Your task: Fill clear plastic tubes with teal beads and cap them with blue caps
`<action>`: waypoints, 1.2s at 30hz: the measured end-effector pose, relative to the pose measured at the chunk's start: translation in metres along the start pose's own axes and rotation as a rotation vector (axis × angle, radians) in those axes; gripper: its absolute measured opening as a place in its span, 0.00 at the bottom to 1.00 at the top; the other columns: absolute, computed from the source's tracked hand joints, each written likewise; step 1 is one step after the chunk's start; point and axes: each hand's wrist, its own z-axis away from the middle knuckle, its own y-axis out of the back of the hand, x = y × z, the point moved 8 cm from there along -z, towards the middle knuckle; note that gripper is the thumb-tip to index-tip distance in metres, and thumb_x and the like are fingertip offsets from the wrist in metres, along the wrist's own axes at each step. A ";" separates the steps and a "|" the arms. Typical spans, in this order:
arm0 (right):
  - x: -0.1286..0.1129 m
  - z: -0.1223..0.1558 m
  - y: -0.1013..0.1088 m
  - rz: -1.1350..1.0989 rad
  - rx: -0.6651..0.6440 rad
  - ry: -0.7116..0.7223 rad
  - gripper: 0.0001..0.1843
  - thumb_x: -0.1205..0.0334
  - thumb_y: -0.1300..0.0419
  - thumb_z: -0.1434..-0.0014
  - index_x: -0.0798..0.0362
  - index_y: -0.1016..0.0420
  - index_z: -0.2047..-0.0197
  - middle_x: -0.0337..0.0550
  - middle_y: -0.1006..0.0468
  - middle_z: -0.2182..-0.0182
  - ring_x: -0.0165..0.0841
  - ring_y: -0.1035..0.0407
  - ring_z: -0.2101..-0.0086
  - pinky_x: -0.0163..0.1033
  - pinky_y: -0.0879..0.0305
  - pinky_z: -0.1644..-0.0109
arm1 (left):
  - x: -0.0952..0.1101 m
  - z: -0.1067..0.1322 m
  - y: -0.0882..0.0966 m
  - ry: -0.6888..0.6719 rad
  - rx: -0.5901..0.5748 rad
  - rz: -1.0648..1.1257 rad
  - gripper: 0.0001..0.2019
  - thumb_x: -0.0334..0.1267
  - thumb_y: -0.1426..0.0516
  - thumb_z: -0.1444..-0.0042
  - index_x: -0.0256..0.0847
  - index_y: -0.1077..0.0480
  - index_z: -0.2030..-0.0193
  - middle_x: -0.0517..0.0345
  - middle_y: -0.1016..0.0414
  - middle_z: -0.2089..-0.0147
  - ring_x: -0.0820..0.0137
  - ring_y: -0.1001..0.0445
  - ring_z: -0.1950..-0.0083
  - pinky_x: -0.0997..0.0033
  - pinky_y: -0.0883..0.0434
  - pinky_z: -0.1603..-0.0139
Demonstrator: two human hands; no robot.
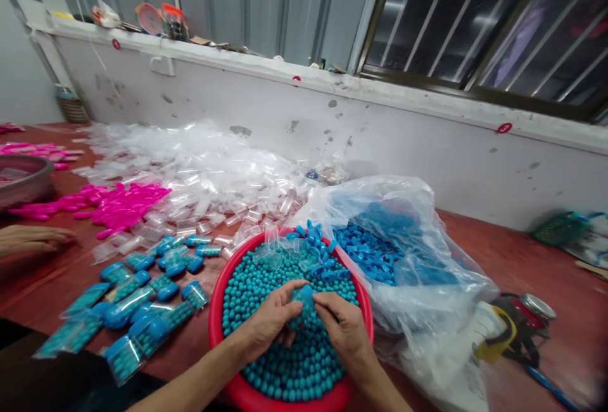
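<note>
Two bare hands are working close together above one red basin (217,310): the left hand (272,318) is curling its fingers around one small clear container (300,314), while the right hand (342,322) is pinching at its blue cap (308,291). The container is sitting between the fingertips, just over the beads (292,377) — see-through, rounded at the cap, its lower part partly hidden by fingers. The beads are lying too many to count, round and teal, and are reaching near the rim all around. On their far side a cluster of clear tubes (273,253) and a heap of loose blue pieces (327,266) are resting, some touching the rim.

Left of the basin, more than a dozen filled containers (129,306) are overlapping, with a strip of red tabletop (185,342) running between them and the rim. To the right, one plastic bag (427,329) is pressing close to the basin — the tighter side for moving — and is holding countless blue parts (365,250). One co-worker's hand (35,239) is resting at far left. Farther off, pink pieces (128,204) are lying beside a broad clear pile (204,152), which is reaching the wall (394,127).
</note>
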 end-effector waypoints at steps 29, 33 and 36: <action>0.038 0.006 -0.017 -0.492 -0.010 -0.542 0.14 0.57 0.46 0.48 0.55 0.29 0.60 0.42 0.25 0.71 0.33 0.31 0.73 0.35 0.34 0.74 | 0.001 -0.003 0.004 -0.076 0.007 -0.001 0.25 0.45 0.45 0.50 0.37 0.43 0.47 0.67 0.36 0.78 0.83 0.44 0.86 0.83 0.46 0.88; 0.028 0.006 -0.017 -0.263 -0.109 -0.478 0.12 0.59 0.50 0.45 0.54 0.27 0.67 0.37 0.29 0.80 0.30 0.33 0.79 0.33 0.38 0.76 | 0.000 -0.003 0.004 -0.084 0.039 -0.043 0.25 0.45 0.45 0.50 0.38 0.43 0.47 0.68 0.38 0.78 0.83 0.45 0.87 0.83 0.45 0.87; 0.010 0.003 -0.012 -0.045 -0.073 -0.293 0.14 0.62 0.52 0.43 0.55 0.26 0.69 0.40 0.29 0.78 0.31 0.33 0.76 0.34 0.38 0.71 | -0.002 -0.004 0.004 -0.068 0.083 -0.081 0.24 0.43 0.45 0.50 0.37 0.41 0.47 0.69 0.39 0.80 0.84 0.47 0.87 0.83 0.46 0.88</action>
